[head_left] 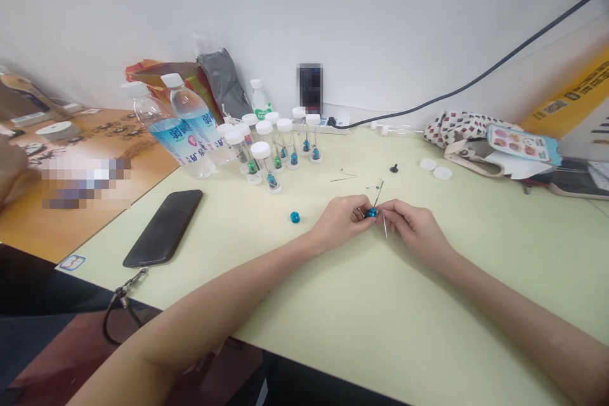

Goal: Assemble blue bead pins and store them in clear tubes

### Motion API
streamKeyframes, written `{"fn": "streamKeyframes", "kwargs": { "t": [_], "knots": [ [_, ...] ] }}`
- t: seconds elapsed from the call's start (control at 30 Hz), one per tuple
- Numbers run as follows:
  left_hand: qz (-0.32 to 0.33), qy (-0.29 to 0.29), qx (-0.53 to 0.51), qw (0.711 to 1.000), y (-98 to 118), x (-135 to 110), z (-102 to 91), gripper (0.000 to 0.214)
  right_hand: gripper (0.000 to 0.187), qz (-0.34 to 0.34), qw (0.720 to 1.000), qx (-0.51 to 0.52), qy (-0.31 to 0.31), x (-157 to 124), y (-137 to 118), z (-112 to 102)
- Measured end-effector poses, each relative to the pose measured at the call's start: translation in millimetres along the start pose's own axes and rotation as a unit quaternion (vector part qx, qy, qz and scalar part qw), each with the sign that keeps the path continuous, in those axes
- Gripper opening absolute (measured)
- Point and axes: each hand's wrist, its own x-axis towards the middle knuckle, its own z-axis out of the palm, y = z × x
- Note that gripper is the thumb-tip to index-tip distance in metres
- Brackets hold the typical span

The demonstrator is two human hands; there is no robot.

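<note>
In the head view, your left grip (339,222) and your right grip (409,228) meet just right of centre in the lower middle of the frame. Both are closed in a fingertip pinch on a small blue metal knob (372,212). The knob sits between the two grips, touching the fingers of each, so neither is clearly nearer. A thin steel pin (379,193) rises from it toward the upper right, its long axis tilted away from you. A short bright wire end (385,227) pokes down past your right grip; you cannot tell whether it is the same pin. Left of your left grip, a second blue knob (295,217) lies alone on the pale green worktop (476,254). Above your grips lie a bent wire (343,176) and a small black knob (394,168). Upper left of centre stand capped clear tubes (266,146), beside two water bottles (159,120). A black phone (164,228) lies at left.
</note>
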Motion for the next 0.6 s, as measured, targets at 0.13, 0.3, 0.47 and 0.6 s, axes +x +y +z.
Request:
{"fn": "streamKeyframes", "kwargs": {
  "t": [0.13,0.3,0.47,0.6],
  "knots": [
    [-0.014,0.0,-0.029,0.999,-2.1,1.1,-1.9,0.013,0.027,-0.04,0.998,-0.042,-0.008,0.6,0.8,2.1],
    [-0.022,-0.004,-0.058,0.998,-3.9,2.4,-4.0,0.013,0.027,-0.093,0.99,-0.107,0.018,-1.2,2.0,6.8],
    [-0.012,-0.017,-0.052,0.998,-2.7,2.2,-4.1,0.014,0.029,-0.137,0.977,-0.155,0.049,-3.8,10.3,7.5],
    [-0.012,-0.023,-0.057,0.998,-2.9,1.9,-3.1,0.015,0.033,-0.185,0.964,-0.178,0.067,-4.8,12.7,5.4]
  ]
}}
